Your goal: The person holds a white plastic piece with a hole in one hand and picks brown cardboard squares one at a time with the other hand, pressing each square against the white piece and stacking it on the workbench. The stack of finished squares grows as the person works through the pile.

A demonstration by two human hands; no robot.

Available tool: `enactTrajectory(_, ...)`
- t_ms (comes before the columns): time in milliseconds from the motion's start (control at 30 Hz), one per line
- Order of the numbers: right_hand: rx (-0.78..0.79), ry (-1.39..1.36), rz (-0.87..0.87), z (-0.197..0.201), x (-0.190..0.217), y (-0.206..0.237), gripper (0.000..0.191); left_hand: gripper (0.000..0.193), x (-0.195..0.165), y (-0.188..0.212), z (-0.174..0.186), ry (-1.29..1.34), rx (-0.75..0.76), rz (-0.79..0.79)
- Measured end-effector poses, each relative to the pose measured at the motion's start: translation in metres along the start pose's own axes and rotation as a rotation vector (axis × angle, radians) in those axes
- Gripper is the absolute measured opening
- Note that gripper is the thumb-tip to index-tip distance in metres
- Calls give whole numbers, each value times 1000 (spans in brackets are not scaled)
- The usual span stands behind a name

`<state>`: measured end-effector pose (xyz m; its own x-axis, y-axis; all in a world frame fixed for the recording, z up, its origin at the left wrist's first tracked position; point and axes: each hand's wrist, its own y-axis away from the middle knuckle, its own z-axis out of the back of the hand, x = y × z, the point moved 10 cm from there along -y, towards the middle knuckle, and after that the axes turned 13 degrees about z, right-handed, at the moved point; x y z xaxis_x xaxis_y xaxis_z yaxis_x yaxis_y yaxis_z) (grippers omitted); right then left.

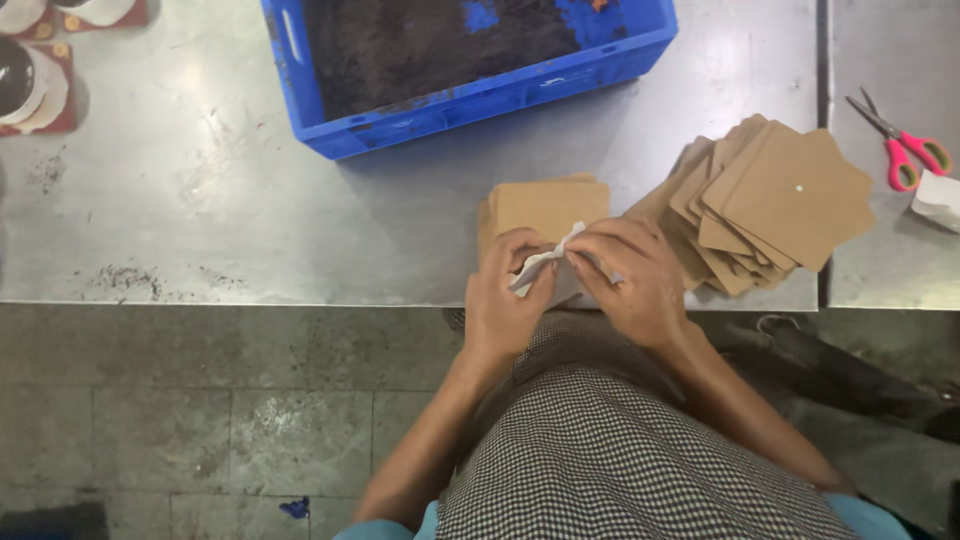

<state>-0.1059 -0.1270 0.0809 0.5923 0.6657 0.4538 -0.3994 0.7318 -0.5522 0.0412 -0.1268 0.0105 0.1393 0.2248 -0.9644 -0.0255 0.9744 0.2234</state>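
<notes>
Both our left hand [503, 300] and right hand [632, 275] pinch shut on a crumpled white paper piece [545, 262] at the steel table [250, 200] edge, beside fanned brown cardboard squares [770, 195]

Steel table, with things spread across it

The scratched metal table [220, 200] carries a blue crate [300, 80] of dark soil up beyond the fingers [610, 245], a small stack of brown cards [545, 205] just above them, and a fanned pile of cards [770, 200] to their right; red-handled scissors [905, 150] lie far right (past a seam in the tabletop), with round pots [30, 80] far left.
</notes>
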Motion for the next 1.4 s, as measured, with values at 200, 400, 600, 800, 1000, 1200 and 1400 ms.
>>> enactTrajectory(200,44,-226,-105,-25,-25,7,11,33,7,5,18,-24,-34,-68)
enactTrajectory(400,26,-105,-280,-71,-116,29,14,37,49,5,65,-39,-199,101)
enactTrajectory(600,252,164,126,-124,-106,57,14,40,65,14,116,-98,-328,164)
enactTrajectory(800,357,103,172,-131,-106,68,15,39,62,15,134,-95,-377,134)
enactTrajectory(1000,501,42,136,-129,-116,72,31,39,64,6,125,-87,-358,134)
enactTrajectory(1200,817,234,25,-172,-114,117,88,38,65,-3,114,-144,-326,148)
enactTrajectory(1400,729,237,275,-140,-81,135,67,38,37,-14,102,-198,-292,-26)
